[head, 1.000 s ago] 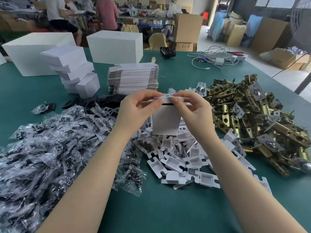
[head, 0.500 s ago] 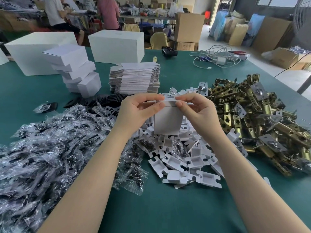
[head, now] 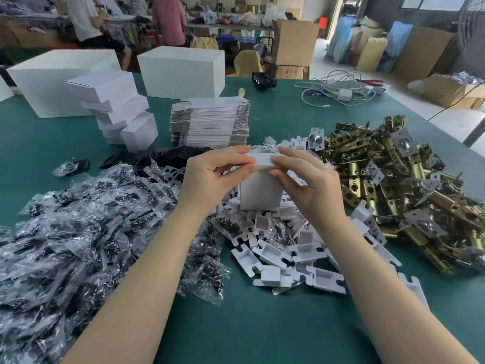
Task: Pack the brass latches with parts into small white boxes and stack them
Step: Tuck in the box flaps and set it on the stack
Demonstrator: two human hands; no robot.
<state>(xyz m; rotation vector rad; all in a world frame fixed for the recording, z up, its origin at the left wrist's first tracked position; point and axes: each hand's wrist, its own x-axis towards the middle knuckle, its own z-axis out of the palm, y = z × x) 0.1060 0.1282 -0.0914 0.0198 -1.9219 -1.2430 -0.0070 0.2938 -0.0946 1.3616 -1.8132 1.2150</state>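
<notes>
1. Small white box (head: 261,190): held upright at frame centre, above the heap of white plastic inserts (head: 286,256). Against the views half a second and a second earlier, its top flap is seen pressed lower, nearly flat across the opening.
2. Left hand (head: 212,177): fingers and thumb are curled onto the box's upper left edge, pinching the flap there; the grip is unchanged from the earlier views.
3. Right hand (head: 307,179): fingertips are pinched on the flap's right end, the palm set beside the box wall, as before.
4. Contents: not visible; whether a latch is inside cannot be told.
5. Judgement: closing is nearly finished; tucking the flap and stacking are judged to remain.
6. Stacked boxes (head: 115,111): piled at upper left, well apart from the hands.
7. Brass latches (head: 399,185): heaped at right of frame.
8. Bagged parts (head: 78,227): spread at left of frame.
9. Flat box blanks (head: 210,122): stacked above centre on the green table (head: 262,324).
</notes>
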